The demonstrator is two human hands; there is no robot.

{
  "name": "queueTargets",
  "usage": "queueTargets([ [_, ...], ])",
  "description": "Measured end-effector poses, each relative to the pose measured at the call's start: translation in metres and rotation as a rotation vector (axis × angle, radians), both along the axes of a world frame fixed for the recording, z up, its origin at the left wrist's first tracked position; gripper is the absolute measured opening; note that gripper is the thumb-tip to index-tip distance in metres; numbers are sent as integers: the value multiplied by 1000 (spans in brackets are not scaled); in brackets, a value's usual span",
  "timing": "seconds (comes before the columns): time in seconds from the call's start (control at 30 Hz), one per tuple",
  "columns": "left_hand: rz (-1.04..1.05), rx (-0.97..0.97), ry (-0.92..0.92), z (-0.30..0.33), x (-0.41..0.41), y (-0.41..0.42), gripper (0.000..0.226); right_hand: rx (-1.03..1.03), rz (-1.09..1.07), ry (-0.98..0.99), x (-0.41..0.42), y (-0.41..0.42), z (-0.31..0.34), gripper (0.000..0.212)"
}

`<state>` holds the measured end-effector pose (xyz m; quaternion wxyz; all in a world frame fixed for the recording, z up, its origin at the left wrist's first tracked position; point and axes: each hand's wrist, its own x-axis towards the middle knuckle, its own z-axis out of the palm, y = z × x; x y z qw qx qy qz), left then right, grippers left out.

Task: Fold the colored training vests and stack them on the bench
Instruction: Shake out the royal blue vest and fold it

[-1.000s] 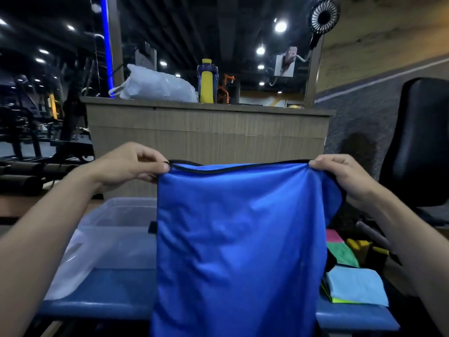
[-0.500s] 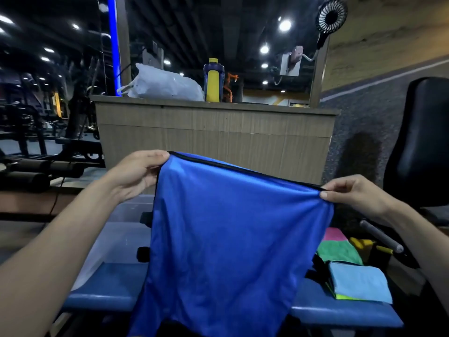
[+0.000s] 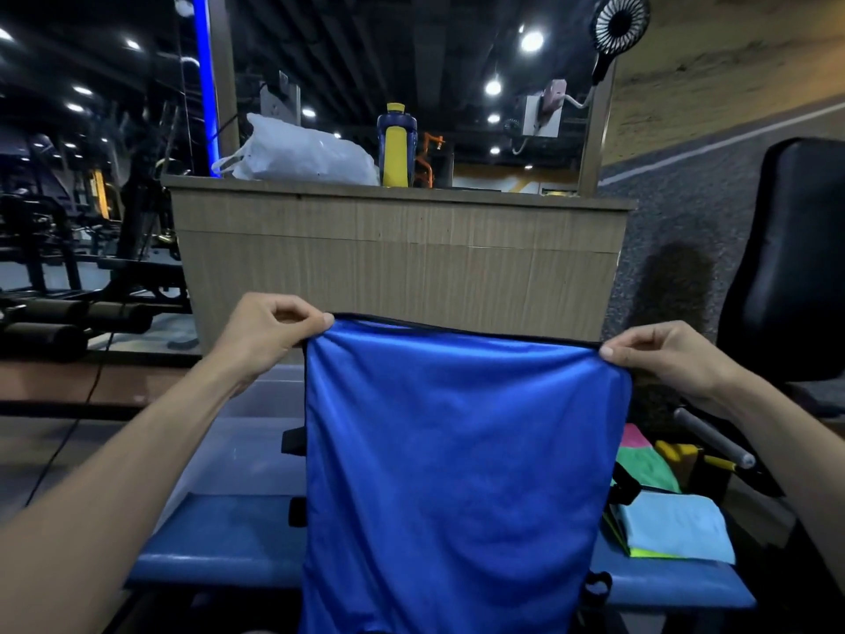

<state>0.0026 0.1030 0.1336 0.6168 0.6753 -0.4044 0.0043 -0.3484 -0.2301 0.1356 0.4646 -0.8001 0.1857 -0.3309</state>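
A wooden counter (image 3: 398, 263) stands at the back, with a white plastic bag (image 3: 297, 153) and a blue and yellow bottle (image 3: 396, 151) on top of it. A small black fan (image 3: 619, 20) sits high on a post at its right end. A black padded seat back (image 3: 791, 267) stands at the far right.

The blue vest (image 3: 462, 459) hangs down in the middle, held up in the air in front of the blue padded surface (image 3: 219, 537). Its top edge has a thin black trim and is pulled almost flat between the two hands. Its bottom runs off the lower edge of the view.

A clear plastic bin (image 3: 256, 432) sits on the surface behind the vest, on the left. On the right end of the surface lies a stack of folded vests (image 3: 672, 526), light blue on top with bright yellow-green under it. Just behind that lies more cloth in green and pink (image 3: 640, 459).

The left hand (image 3: 274, 336) pinches the vest's top left corner with curled fingers. The right hand (image 3: 663, 354) pinches the top right corner the same way.
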Motion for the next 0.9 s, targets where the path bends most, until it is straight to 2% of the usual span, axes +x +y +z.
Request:
queueTargets([
  [0.03,19,7,-23,-3,2,-1,7,-13,5,-1,0,-1,-1,50],
  [0.17,47,57,-102,-8,10,-5,20,-42,52,35,-1,-5,-6,81],
  [0.2,70,104,-167,-8,13,-6,23,-44,65,45,-1,-5,-6,83],
  [0.27,90,229,-267,-7,17,-7,23,-46,91,59,-2,-5,-6,71],
  [0.33,-22,253,-169,-6,17,-6,22,-17,120,70,-3,-3,-6,46],
  [0.4,-215,218,64,-3,15,-1,17,-5,117,86,-6,-1,-6,42],
  [0.5,-481,228,299,2,12,9,27,-27,107,107,-11,-5,-9,87],
  [0.53,-530,218,325,5,11,11,33,-6,113,103,-12,-4,-9,91],
  [0.57,-563,194,347,7,9,13,36,40,145,82,-13,-5,-10,86],
  [0.7,-596,114,387,17,1,12,32,307,245,-47,-8,0,-13,29],
  [0.73,-591,127,379,19,1,11,30,324,225,-56,-6,0,-13,28],
  [0.8,-578,183,356,22,2,9,34,312,186,-54,-2,-1,-13,58],
  [0.83,-560,213,345,22,4,9,46,291,168,-52,-1,0,-12,67],
  [0.9,-503,260,314,21,8,9,59,243,124,-59,-1,0,-11,65],
])
